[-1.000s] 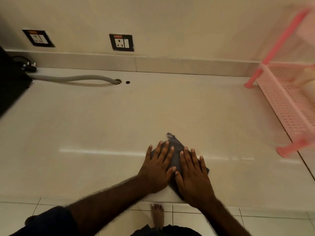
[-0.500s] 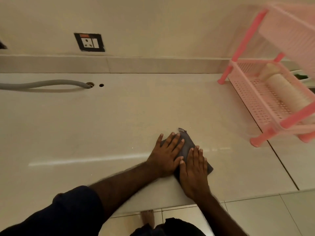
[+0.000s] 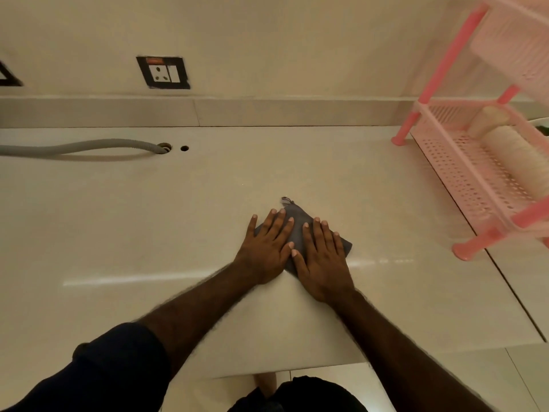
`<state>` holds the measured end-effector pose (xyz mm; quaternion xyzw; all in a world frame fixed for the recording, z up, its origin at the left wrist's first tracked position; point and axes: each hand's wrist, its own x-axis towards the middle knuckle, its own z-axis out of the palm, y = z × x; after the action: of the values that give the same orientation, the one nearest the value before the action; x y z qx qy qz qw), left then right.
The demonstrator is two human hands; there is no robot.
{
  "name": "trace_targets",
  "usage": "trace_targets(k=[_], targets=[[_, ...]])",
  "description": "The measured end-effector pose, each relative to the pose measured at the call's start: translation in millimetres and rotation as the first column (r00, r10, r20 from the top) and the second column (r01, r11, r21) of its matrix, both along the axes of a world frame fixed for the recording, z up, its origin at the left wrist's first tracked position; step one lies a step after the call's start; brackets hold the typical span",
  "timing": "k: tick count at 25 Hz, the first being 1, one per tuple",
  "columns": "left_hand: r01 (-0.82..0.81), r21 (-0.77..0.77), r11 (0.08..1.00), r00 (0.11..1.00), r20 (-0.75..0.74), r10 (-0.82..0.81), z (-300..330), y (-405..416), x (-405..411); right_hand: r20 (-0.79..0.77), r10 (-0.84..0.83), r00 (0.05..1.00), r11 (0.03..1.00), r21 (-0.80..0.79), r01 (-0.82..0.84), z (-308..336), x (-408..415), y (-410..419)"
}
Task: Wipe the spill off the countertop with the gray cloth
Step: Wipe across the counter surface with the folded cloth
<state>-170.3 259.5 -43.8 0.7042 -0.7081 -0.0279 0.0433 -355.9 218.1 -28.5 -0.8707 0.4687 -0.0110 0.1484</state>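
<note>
both palms flat, fingers spread, pressing down on gray cloth (image 3: 300,230); nothing pinched or gripped. left hand (image 3: 266,248) over cloth's left half, right hand (image 3: 322,258) over right half, thumbs nearly touching. cloth folded, lying mid-countertop (image 3: 148,218), one corner pointing away toward wall, well clear of pink rack (image 3: 475,173). no spill visible. likely next stroke: push straight away along that corner's axis, both hands equally near.

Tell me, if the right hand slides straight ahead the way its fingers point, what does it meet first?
The right hand points away and slightly left. The countertop ahead looks free up to the low ledge below the wall. Depth is hard to judge; no spill is visible there.
</note>
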Motion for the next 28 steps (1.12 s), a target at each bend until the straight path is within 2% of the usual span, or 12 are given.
trace_targets(k=[6, 14, 19, 28], targets=[[-0.140, -0.032, 0.990, 0.990, -0.010, 0.140, 0, 92, 16, 0.012, 0.181, 0.983, 0.983, -0.009, -0.181, 2, 22, 59], [-0.240, 0.051, 0.970, 0.969, -0.040, 0.242, 4, 209, -3, -0.025, 0.344, 0.939, 0.939, -0.015, -0.344, -1, 8, 140], [-0.218, 0.064, 0.974, 0.973, -0.060, 0.222, 7, 205, -32, -0.034, 0.312, 0.949, 0.950, -0.020, -0.313, 1, -22, 149], [-0.020, 0.063, 0.998, 0.995, -0.098, 0.026, 11, 137, -100, -0.141, 0.098, 0.985, 0.995, 0.004, -0.099, 10, -101, 111]])
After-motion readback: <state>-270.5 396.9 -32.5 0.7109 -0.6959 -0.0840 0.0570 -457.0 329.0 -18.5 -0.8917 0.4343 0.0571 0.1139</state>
